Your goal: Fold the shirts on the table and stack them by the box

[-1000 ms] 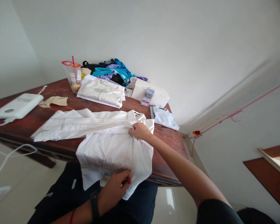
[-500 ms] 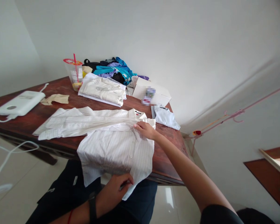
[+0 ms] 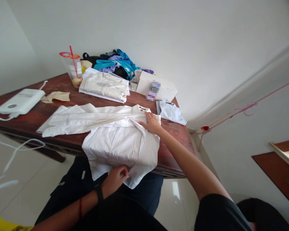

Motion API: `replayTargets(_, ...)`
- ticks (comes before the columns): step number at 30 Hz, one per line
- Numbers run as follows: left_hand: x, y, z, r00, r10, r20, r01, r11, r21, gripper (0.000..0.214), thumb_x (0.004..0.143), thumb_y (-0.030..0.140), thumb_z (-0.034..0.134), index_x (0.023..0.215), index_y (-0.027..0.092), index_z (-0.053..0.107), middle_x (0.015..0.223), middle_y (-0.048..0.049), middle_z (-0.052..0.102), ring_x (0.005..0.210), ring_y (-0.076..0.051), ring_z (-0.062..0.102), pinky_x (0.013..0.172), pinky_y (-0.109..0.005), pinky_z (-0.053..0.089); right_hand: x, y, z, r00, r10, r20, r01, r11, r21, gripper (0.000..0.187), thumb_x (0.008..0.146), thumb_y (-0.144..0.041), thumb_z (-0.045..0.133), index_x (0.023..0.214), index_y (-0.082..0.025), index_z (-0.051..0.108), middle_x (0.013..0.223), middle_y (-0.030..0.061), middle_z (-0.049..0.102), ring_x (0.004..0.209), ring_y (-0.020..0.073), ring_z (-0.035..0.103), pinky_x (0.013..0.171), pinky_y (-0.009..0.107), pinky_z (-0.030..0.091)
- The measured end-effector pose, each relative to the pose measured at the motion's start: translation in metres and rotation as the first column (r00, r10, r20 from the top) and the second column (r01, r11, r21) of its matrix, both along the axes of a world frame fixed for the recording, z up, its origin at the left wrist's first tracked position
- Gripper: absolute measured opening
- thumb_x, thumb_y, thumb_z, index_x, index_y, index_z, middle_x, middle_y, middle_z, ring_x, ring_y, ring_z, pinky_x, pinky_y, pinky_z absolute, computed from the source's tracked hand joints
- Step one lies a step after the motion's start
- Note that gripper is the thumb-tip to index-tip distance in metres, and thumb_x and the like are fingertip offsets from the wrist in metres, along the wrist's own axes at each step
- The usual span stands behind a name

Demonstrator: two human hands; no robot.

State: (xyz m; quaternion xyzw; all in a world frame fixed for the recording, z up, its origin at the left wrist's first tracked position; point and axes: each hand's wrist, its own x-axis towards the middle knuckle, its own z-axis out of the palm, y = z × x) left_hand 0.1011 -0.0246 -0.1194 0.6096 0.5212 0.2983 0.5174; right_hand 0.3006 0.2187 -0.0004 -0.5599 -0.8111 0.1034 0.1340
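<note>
A white striped long-sleeved shirt (image 3: pixel 118 146) lies on the wooden table (image 3: pixel 170 141), its collar toward the wall and its lower part hanging over the front edge. The sleeves (image 3: pixel 79 118) stretch out to the left. My right hand (image 3: pixel 153 123) rests on the shirt just below the collar, thumb apart from the fingers. At the hanging hem, my left hand (image 3: pixel 118 178) has its fingers curled closed against the cloth, pinching it.
Folded white clothes (image 3: pixel 104 86), a plastic cup with a straw (image 3: pixel 73 70), a clothes heap (image 3: pixel 118 65), a white box (image 3: pixel 156 86) and a folded light-blue garment (image 3: pixel 172 113) stand along the back. A white power bank (image 3: pixel 21 101) with cables lies left.
My left hand has closed its fingers on the hem and moved slightly up and left. My right hand's thumb and fingers have spread on the shirt. The view has shifted a little.
</note>
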Motion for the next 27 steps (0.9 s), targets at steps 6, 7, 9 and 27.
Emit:
replayTargets(6,0.003,0.006,-0.035,0.989,0.103,-0.108,-0.099,0.994,0.043,0.009,0.082,0.022,0.065,0.078,0.019,0.058,0.086,-0.0052,0.071,0.085,-0.020,0.067,0.081,-0.030,0.050,0.000,0.005,-0.004,0.998,-0.068,-0.005,0.068,0.993,0.100,0.063,0.095,-0.066,0.048,0.141,-0.024,0.054,0.134,0.0148,0.054,0.129,0.0338,0.048,0.107,0.048,0.036)
replayTargets(7,0.004,0.006,-0.038,0.985,0.107,-0.136,-0.102,0.994,0.040,0.009,0.082,0.022,0.066,0.078,0.019,0.059,0.086,-0.0056,0.072,0.085,-0.021,0.067,0.081,-0.030,0.049,0.001,0.006,-0.003,0.996,-0.085,-0.009,0.086,0.990,0.108,0.058,0.097,-0.063,0.046,0.139,-0.024,0.056,0.132,0.0142,0.055,0.128,0.0332,0.048,0.107,0.048,0.036)
replayTargets(9,0.008,0.007,-0.040,0.976,0.104,-0.190,-0.101,0.995,0.025,0.011,0.082,0.025,0.068,0.078,0.018,0.061,0.083,-0.0057,0.072,0.081,-0.021,0.067,0.079,-0.031,0.049,0.005,0.011,-0.002,0.993,-0.118,-0.016,0.119,0.987,0.108,0.052,0.098,-0.060,0.046,0.132,-0.023,0.061,0.129,0.0134,0.055,0.127,0.0324,0.049,0.106,0.047,0.037)
replayTargets(27,-0.044,0.004,0.161,0.873,-0.332,-0.359,0.431,0.868,0.246,0.027,0.101,0.044,0.053,0.105,0.029,0.075,0.100,0.0012,0.077,0.091,-0.018,0.071,0.084,-0.029,0.051,0.015,0.039,0.019,0.996,-0.048,0.070,0.042,0.996,0.077,0.027,0.091,-0.045,0.066,0.105,-0.022,0.066,0.119,0.0108,0.055,0.114,0.0299,0.055,0.094,0.043,0.044)
